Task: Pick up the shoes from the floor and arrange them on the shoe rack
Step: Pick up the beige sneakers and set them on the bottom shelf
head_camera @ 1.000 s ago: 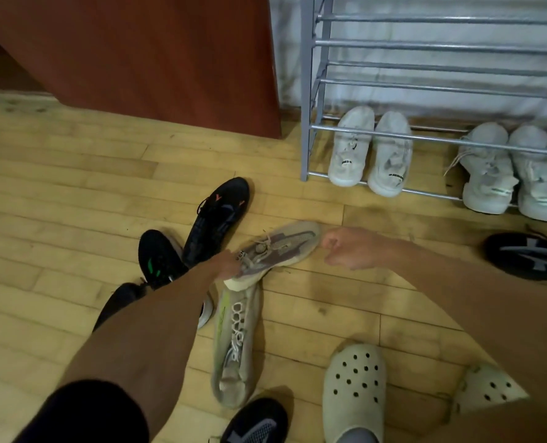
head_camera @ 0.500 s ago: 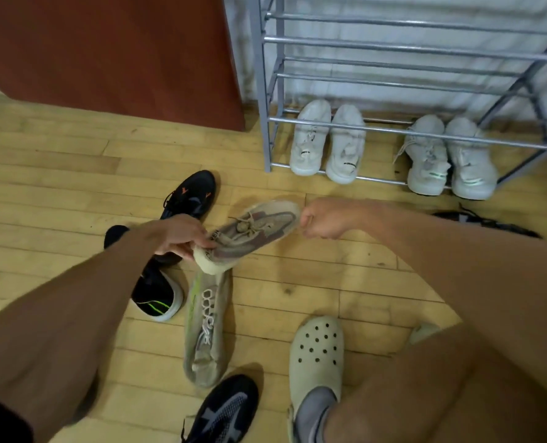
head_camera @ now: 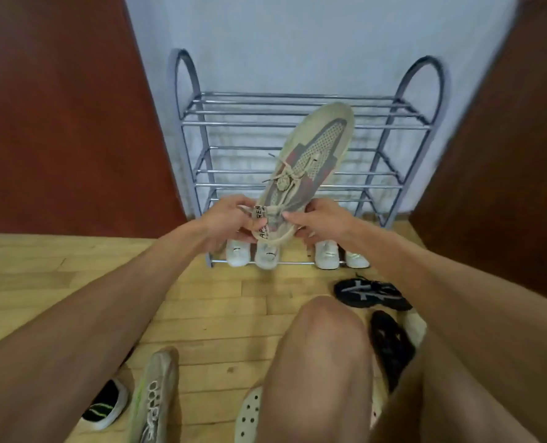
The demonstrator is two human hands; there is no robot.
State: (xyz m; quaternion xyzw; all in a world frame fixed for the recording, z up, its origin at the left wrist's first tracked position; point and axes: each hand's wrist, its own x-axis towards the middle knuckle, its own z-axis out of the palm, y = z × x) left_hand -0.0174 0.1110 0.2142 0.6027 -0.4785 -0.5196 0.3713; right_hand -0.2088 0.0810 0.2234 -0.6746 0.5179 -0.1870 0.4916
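A beige knit sneaker (head_camera: 310, 161) with grey and red panels is up in the air in front of the grey metal shoe rack (head_camera: 301, 124), toe pointing up and away. My left hand (head_camera: 230, 222) grips its heel from the left and my right hand (head_camera: 320, 220) grips it from the right. Its matching sneaker (head_camera: 153, 398) lies on the wooden floor at the lower left. Two pairs of white sneakers (head_camera: 267, 255) (head_camera: 328, 257) sit on the rack's bottom tier. The upper tiers hold nothing.
Black sneakers lie on the floor: one right of the rack (head_camera: 371, 294), one by my right knee (head_camera: 390, 343), one with a green stripe (head_camera: 104, 407) at lower left. Red-brown wooden panels (head_camera: 57, 123) flank the rack. I wear pale perforated clogs (head_camera: 249, 417).
The beige sneaker has been lifted off the floor and turned toe-up in front of the rack. My right hand moved from its toe to its heel. My view has swung up to face the rack.
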